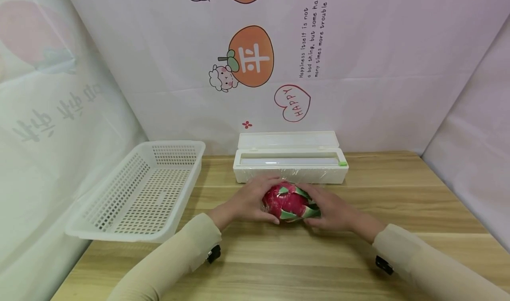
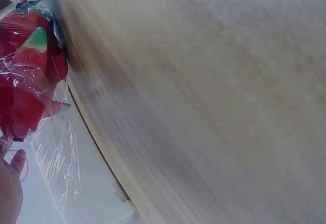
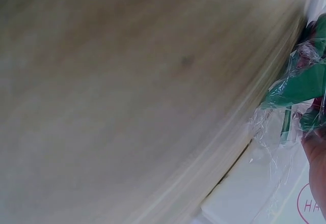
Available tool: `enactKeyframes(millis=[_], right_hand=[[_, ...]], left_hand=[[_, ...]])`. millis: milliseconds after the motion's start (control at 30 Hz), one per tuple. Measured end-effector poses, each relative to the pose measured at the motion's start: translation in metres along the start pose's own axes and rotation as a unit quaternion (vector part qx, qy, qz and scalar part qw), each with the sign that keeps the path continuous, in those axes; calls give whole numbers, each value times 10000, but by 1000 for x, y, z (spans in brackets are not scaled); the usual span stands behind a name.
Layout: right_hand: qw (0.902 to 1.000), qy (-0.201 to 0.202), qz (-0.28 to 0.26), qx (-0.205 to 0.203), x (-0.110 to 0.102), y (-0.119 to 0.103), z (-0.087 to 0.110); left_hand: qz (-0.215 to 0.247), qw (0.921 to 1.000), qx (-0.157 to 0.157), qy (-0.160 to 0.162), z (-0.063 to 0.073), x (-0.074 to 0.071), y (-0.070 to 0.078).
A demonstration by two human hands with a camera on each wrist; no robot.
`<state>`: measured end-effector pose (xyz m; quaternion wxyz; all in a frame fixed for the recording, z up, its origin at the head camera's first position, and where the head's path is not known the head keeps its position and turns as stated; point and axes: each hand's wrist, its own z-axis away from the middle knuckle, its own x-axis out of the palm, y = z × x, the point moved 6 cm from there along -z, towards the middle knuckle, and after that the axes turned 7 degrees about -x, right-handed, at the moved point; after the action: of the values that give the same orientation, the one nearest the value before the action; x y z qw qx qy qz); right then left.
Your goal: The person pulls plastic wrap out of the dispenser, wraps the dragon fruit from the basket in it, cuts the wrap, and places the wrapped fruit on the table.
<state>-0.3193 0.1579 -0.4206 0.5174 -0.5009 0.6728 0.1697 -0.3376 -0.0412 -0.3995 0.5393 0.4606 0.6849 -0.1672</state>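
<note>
A red dragon fruit (image 1: 283, 202) with green-tipped scales is gripped from both sides, close over the wooden table. My left hand (image 1: 252, 200) curls round its left end, thumb toward me. On the other end my right hand (image 1: 330, 209) holds it by the green leaf tips. Clear cling film (image 2: 57, 152) covers the fruit and hangs in loose wrinkled folds past it in the left wrist view. More crumpled film (image 3: 270, 124) sticks out around the leafy end in the right wrist view.
Just behind the hands stands a white cling film dispenser (image 1: 291, 175), lid raised, a roll inside and a green slider (image 1: 342, 164) at its right end. A white perforated plastic basket (image 1: 185, 203) sits at the left. Printed white cloth (image 1: 358, 93) walls the table's back and sides.
</note>
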Motion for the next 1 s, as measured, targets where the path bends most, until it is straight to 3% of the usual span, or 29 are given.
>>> enactKeyframes(millis=[267, 700, 1000], right_hand=[[9994, 82, -43, -338, 0, -3, 0], [9999, 7, 42, -107, 3, -2, 4], [9988, 159, 122, -443, 2, -5, 4]], left_hand=[[-264, 9996, 67, 17, 0, 2, 4], [-281, 9996, 24, -101, -1, 5, 4], [-266, 9994, 82, -181, -1, 6, 5]])
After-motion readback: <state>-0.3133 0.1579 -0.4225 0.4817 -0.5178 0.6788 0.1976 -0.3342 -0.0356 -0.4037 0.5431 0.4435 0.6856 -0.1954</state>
